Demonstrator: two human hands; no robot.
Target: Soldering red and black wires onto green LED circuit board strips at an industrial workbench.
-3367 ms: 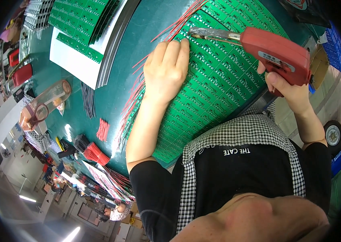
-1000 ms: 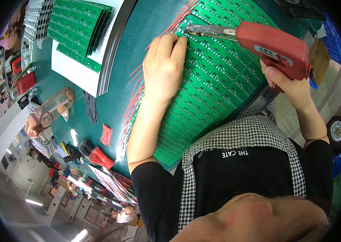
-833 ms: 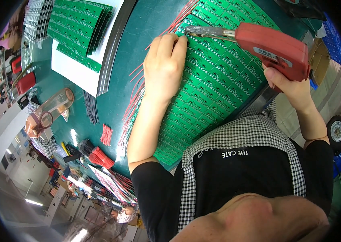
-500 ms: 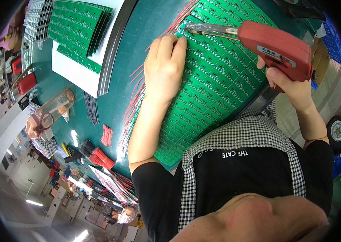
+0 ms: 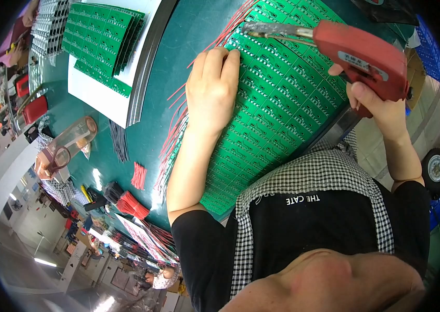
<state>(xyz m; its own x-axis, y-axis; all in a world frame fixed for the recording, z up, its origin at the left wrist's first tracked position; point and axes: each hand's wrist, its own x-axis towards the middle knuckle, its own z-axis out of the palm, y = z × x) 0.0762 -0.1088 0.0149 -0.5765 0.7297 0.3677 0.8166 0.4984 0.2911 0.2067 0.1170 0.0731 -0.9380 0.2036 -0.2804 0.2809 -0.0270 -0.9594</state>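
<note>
Green circuit boards [image 5: 274,112] lie in a broad array on the bench in front of me. My right hand [image 5: 373,99] grips the handle of a red soldering gun [image 5: 360,57]. Its long metal tip [image 5: 261,29] points left over the boards' upper left edge, near my other hand. My left hand [image 5: 213,78] rests on the left edge of the boards, fingers bent and close together at the tips; the thumb and whatever they pinch are hidden. Thin red wires [image 5: 225,35] stick out along that edge, right beside my left fingertips.
Stacked green boards [image 5: 97,39] lie on a white sheet [image 5: 92,101] at the far left. Black wires [image 5: 119,143], short red wires [image 5: 138,176] and a red wire bundle [image 5: 132,205] lie to the left, near a clear brown-tinted bottle [image 5: 69,140]. Another person's hand [image 5: 30,15] shows at the upper left.
The soldering gun and my right hand have shifted slightly right, and the tip has risen a little toward the boards' far edge. My left hand has stayed almost in place.
</note>
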